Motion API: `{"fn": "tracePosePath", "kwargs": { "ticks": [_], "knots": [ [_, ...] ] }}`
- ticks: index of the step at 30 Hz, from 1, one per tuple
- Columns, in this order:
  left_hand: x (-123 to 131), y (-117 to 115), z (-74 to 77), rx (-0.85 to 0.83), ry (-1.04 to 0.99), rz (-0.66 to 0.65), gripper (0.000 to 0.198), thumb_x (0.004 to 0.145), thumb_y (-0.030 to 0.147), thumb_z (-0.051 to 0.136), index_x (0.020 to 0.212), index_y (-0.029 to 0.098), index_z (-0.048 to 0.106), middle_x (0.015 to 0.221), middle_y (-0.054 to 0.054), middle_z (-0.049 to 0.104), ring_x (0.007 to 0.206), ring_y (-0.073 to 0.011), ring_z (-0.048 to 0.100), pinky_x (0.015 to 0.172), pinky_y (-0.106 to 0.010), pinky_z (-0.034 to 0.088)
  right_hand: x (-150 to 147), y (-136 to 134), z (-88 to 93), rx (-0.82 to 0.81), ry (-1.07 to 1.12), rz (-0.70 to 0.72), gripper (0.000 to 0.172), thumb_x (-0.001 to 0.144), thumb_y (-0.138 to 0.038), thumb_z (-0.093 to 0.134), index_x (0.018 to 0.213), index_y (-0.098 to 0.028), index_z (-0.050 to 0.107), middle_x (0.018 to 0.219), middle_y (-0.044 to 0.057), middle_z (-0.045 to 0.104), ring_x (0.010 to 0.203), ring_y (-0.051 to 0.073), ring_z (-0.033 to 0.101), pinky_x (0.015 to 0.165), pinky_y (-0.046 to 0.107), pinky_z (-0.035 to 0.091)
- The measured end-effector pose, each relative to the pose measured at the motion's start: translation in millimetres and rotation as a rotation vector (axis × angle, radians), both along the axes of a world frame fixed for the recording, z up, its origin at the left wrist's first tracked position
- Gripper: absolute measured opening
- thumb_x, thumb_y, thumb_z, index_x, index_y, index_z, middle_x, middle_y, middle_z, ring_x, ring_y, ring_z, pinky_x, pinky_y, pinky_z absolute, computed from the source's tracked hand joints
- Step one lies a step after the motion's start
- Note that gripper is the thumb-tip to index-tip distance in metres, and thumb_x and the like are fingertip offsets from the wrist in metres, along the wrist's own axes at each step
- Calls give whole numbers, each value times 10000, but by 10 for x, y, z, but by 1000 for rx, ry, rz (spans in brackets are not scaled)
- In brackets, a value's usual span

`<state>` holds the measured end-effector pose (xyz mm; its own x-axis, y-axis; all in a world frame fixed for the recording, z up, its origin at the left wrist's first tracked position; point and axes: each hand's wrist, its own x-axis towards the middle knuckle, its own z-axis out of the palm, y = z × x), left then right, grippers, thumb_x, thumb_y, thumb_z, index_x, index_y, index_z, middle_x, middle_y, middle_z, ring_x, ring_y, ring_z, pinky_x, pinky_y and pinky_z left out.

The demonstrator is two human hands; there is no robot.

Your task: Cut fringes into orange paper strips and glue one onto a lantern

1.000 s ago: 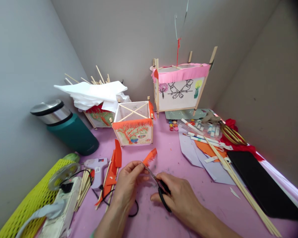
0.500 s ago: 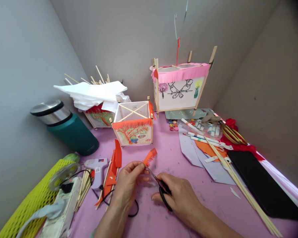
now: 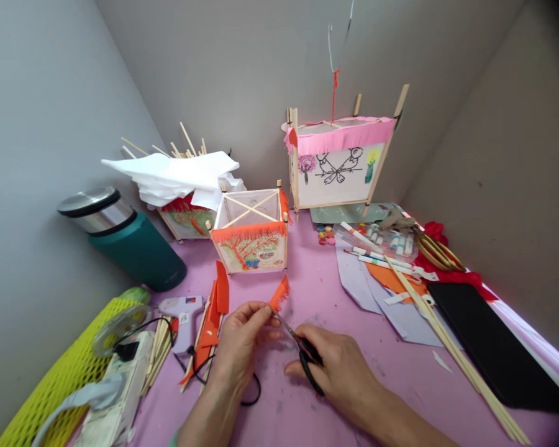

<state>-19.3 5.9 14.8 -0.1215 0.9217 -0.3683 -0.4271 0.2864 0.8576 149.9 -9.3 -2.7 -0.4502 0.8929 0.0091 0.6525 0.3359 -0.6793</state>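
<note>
Left hand [image 3: 242, 335] had the fringed orange strip [image 3: 280, 294] pinched in its fingertips, well in from the right edge of the desk [image 3: 314, 282]; right hand [image 3: 342, 366] gripped black-handled scissors [image 3: 311, 372], blades at the strip!

The fringed paper strip [image 3: 280, 295] is orange, the scissors [image 3: 298, 341] black-handled with silvery blades, the tabletop [image 3: 310, 292] pinkish lilac. On the small lantern [image 3: 249, 251], orange branches and green foliage pattern a white panel; the larger lantern [image 3: 335, 194] pairs pink fringe with black line-drawn birds on white.
</note>
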Motion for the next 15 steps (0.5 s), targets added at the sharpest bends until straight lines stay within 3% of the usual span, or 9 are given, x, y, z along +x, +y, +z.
{"fn": "tracePosePath", "kwargs": {
  "ticks": [4, 11, 15],
  "knots": [
    [-5, -2, -1, 4, 7, -12, 237, 608, 279, 779, 712, 123, 632, 596, -12, 643, 506, -112, 590, 514, -226, 511, -17, 7, 38, -79, 70, -13, 239, 773, -421, 662, 876, -221, 581, 689, -61, 556, 608, 115, 484, 578, 218, 321],
    [-14, 1, -7, -6, 5, -22, 222, 621, 271, 770, 708, 120, 632, 588, -23, 651, 520, -118, 593, 516, -227, 516, 14, 30, 89, -367, 314, -12, 207, 725, -333, 697, 776, -214, 536, 567, -101, 368, 530, 77, 329, 497, 196, 241],
    [-21, 2, -7, -16, 8, -33, 223, 612, 275, 775, 704, 115, 649, 607, -28, 656, 508, -117, 599, 503, -221, 513, 43, 45, 94, -563, 479, 9, 185, 721, -280, 673, 798, -201, 524, 569, -99, 360, 526, 69, 334, 474, 178, 258]
  ]
}}
